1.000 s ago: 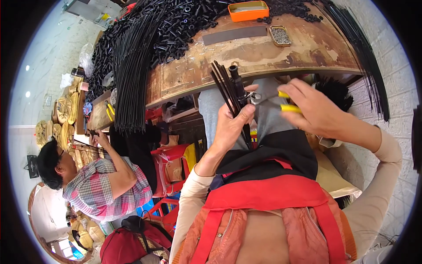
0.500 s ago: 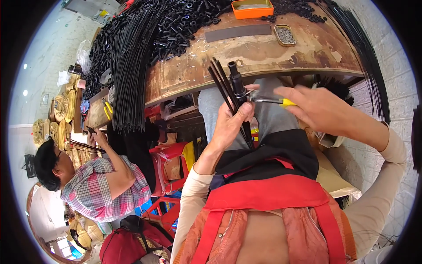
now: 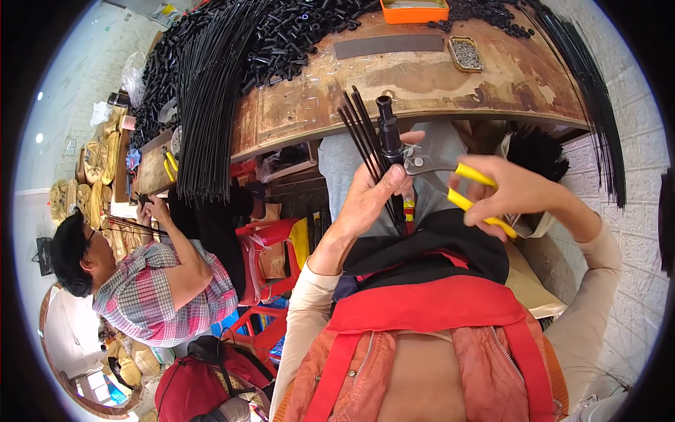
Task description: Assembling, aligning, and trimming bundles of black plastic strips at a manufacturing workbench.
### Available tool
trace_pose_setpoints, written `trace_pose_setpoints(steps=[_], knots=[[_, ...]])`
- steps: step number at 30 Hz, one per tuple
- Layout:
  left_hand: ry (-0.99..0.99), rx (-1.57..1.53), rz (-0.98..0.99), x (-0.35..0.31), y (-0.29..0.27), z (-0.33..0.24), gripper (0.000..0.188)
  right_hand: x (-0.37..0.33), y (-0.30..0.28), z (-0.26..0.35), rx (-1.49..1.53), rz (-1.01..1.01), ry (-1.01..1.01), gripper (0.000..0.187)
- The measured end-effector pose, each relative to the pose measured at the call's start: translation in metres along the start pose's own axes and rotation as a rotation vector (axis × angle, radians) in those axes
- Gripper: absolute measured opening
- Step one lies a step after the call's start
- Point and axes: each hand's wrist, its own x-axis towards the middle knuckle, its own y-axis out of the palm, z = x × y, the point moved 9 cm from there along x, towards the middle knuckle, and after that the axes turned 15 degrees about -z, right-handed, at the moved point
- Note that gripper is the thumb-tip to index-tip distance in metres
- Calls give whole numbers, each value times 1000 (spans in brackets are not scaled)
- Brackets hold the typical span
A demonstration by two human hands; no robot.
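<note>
My left hand (image 3: 376,190) is closed around a black stepped tube fitting (image 3: 389,130) and several thin black rods (image 3: 361,126), which fan out up and to the left. A thin light wire (image 3: 413,148) sticks out beside the fitting. In my right hand (image 3: 517,186) are pliers with yellow handles (image 3: 460,200), spread apart. Their metal jaws (image 3: 422,163) meet the fitting's side by my left fingertips; whether they grip the wire I cannot tell.
The worn wooden bench (image 3: 394,77) bears a heap of black fittings (image 3: 281,49), a bundle of rods (image 3: 207,105), an orange tray (image 3: 415,12), a grey strip (image 3: 389,46) and a small tin of metal bits (image 3: 465,54). At left, a co-worker (image 3: 162,274) handles thin rods.
The pliers' handles have spread apart, and my right hand has opened out with them. My left hand still holds the fitting and rods. The view has shifted slightly.
</note>
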Motion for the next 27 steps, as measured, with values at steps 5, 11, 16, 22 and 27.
trace_pose_setpoints(steps=[5, 11, 16, 22, 27], knots=[[7, 0, -2, 3, -1, 5, 53, 11, 0, -12, -31, -142, -251, 35], [35, 8, -54, 2, -3, 6, 47, 4, -1, -11, -171, -65, 19, 27], [42, 61, -19, 3, 0, 6, 38, 3, -1, -13, -127, -155, -68, 26], [43, 96, 26, 2, 2, 5, 27, -2, -8, 14, -199, -16, -98, 37], [59, 108, 11, 0, -2, 5, 26, -1, 0, 1, -220, -44, 38, 39]])
